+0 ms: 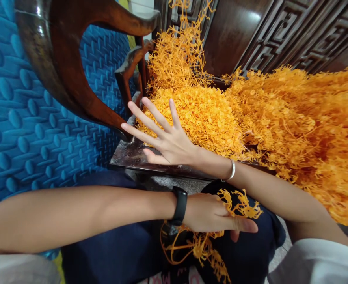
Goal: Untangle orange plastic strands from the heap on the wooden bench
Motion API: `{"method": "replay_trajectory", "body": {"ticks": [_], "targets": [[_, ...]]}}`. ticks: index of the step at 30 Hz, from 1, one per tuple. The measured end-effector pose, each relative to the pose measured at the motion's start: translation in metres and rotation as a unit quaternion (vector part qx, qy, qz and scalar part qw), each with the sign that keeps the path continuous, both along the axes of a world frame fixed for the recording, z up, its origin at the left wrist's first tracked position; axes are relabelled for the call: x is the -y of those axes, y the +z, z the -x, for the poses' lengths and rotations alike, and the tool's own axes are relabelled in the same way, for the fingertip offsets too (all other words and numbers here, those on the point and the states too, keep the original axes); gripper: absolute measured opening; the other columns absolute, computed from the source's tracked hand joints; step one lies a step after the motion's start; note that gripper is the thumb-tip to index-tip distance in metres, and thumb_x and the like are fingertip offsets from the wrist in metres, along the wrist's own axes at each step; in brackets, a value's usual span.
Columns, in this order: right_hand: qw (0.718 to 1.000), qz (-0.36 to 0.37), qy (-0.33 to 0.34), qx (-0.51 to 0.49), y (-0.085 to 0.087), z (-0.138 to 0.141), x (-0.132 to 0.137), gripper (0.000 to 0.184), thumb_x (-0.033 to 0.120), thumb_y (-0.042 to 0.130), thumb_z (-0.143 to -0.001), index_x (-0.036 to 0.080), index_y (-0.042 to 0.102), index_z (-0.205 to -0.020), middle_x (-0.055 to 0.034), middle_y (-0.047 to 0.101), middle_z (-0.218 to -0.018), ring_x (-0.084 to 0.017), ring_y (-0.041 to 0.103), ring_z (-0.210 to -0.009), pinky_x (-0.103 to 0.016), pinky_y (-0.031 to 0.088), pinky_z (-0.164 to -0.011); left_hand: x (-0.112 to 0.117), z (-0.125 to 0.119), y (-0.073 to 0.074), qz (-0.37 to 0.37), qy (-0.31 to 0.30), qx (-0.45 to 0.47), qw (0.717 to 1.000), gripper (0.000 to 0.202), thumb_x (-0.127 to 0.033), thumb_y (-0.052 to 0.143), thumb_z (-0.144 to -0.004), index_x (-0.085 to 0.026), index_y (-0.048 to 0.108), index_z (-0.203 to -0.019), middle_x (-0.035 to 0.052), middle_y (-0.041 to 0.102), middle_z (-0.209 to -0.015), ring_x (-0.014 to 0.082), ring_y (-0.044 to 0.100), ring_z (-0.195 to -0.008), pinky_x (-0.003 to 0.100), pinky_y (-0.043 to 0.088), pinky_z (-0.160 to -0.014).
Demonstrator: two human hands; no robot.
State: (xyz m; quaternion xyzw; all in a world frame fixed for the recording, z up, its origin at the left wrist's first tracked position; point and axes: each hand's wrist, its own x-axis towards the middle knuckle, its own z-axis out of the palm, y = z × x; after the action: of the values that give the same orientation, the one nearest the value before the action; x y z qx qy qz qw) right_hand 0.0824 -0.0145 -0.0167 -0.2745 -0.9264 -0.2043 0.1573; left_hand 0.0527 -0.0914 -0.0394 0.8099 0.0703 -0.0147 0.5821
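A large heap of orange plastic sprue pieces (294, 130) covers a dark wooden seat (132, 156). My right hand (162, 136) reaches across to the heap's left edge, fingers spread and flat, holding nothing. It wears a silver bangle (232, 170) at the wrist. My left hand (215, 213), with a black wristband (179, 205), rests on my lap and grips a tangled bunch of orange plastic pieces (203, 244) that hangs below it and pokes out above the fingers.
A curved dark wooden armrest (73, 79) arches at upper left over a blue quilted cushion (20, 118). Carved dark wood panels (294, 35) stand behind the heap. My lap is covered by dark navy cloth (117, 252).
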Motion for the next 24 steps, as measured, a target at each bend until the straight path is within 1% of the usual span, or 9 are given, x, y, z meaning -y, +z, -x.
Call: {"method": "replay_trajectory", "body": {"ticks": [3, 5, 8, 10, 13, 16, 18, 20, 24], "targets": [[0.998, -0.014, 0.001, -0.053, 0.000, 0.002, 0.001, 0.061, 0.013, 0.036, -0.083, 0.030, 0.023, -0.141, -0.0004, 0.020, -0.151, -0.028, 0.008, -0.140, -0.057, 0.001, -0.111, 0.000, 0.001, 0.001, 0.005, 0.011, 0.002, 1.000, 0.073, -0.069, 0.019, -0.082, -0.017, 0.070, -0.076, 0.0003, 0.061, -0.067, 0.0110, 0.054, -0.065, 0.020, 0.039, -0.065], [0.996, 0.022, -0.001, -0.089, 0.001, 0.002, 0.002, 0.061, 0.008, 0.030, -0.085, 0.028, 0.020, -0.142, -0.0011, 0.013, -0.152, -0.027, 0.003, -0.141, -0.054, 0.004, -0.112, 0.001, 0.001, 0.001, 0.013, 0.014, 0.005, 1.000, 0.073, -0.069, 0.020, -0.081, -0.017, 0.070, -0.076, 0.0005, 0.062, -0.068, 0.0111, 0.055, -0.066, 0.020, 0.040, -0.065], [0.979, 0.133, 0.032, -0.153, 0.005, 0.000, 0.001, 0.057, 0.016, 0.023, -0.090, 0.019, 0.008, -0.144, -0.0073, 0.008, -0.153, -0.026, 0.005, -0.141, -0.052, 0.012, -0.112, 0.001, 0.000, -0.001, 0.024, 0.015, 0.006, 1.000, 0.072, -0.070, 0.022, -0.080, -0.017, 0.070, -0.076, 0.0013, 0.066, -0.075, 0.0128, 0.058, -0.073, 0.021, 0.041, -0.070], [0.956, 0.205, 0.072, -0.197, 0.011, -0.004, 0.002, 0.057, 0.027, 0.027, -0.092, 0.015, 0.007, -0.144, -0.0118, 0.017, -0.150, -0.024, 0.018, -0.139, -0.048, 0.021, -0.112, 0.001, 0.000, -0.003, 0.031, 0.013, 0.012, 0.999, 0.072, -0.071, 0.022, -0.080, -0.017, 0.070, -0.075, 0.0015, 0.067, -0.080, 0.0135, 0.059, -0.077, 0.021, 0.042, -0.073], [0.921, 0.298, 0.094, -0.232, 0.023, -0.011, 0.008, 0.052, 0.037, 0.038, -0.091, 0.013, 0.032, -0.136, -0.0128, 0.039, -0.141, -0.020, 0.036, -0.131, -0.041, 0.034, -0.106, 0.000, 0.000, -0.003, 0.030, 0.016, 0.029, 0.999, 0.071, -0.070, 0.024, -0.080, -0.017, 0.069, -0.073, 0.0016, 0.067, -0.080, 0.0133, 0.059, -0.078, 0.021, 0.042, -0.074], [0.899, 0.350, 0.088, -0.247, 0.035, -0.018, 0.016, 0.037, 0.036, 0.042, -0.090, 0.012, 0.054, -0.116, -0.0083, 0.057, -0.123, -0.015, 0.051, -0.118, -0.034, 0.041, -0.100, -0.002, 0.000, 0.001, -0.004, 0.017, 0.016, 1.000, 0.066, -0.065, 0.025, -0.084, -0.017, 0.069, -0.074, 0.0008, 0.066, -0.075, 0.0118, 0.059, -0.072, 0.021, 0.042, -0.071], [0.895, 0.361, 0.088, -0.247, 0.040, -0.022, 0.019, 0.031, 0.033, 0.043, -0.089, 0.012, 0.060, -0.105, -0.0060, 0.063, -0.112, -0.013, 0.057, -0.108, -0.029, 0.044, -0.094, -0.004, 0.000, 0.005, -0.068, 0.008, 0.002, 0.998, 0.062, -0.060, 0.026, -0.087, -0.016, 0.068, -0.075, 0.0012, 0.066, -0.071, 0.0113, 0.058, -0.067, 0.020, 0.042, -0.067], [0.899, 0.356, 0.083, -0.239, 0.043, -0.026, 0.020, 0.029, 0.032, 0.043, -0.090, 0.012, 0.062, -0.098, -0.0044, 0.066, -0.102, -0.012, 0.060, -0.098, -0.026, 0.045, -0.087, -0.004, 0.002, 0.010, -0.183, -0.004, 0.012, 0.983, 0.055, -0.052, 0.028, -0.091, -0.016, 0.066, -0.077, 0.0027, 0.066, -0.073, 0.0119, 0.058, -0.065, 0.022, 0.042, -0.064], [0.943, 0.262, 0.060, -0.196, 0.046, -0.039, 0.018, 0.029, 0.028, 0.038, -0.092, 0.012, 0.062, -0.089, -0.0033, 0.065, -0.086, -0.011, 0.059, -0.082, -0.025, 0.043, -0.076, -0.007, 0.013, 0.022, -0.428, 0.038, 0.125, 0.894, 0.037, -0.038, 0.039, -0.091, -0.015, 0.064, -0.077, 0.0044, 0.065, -0.080, 0.0149, 0.056, -0.067, 0.027, 0.043, -0.062]]}}
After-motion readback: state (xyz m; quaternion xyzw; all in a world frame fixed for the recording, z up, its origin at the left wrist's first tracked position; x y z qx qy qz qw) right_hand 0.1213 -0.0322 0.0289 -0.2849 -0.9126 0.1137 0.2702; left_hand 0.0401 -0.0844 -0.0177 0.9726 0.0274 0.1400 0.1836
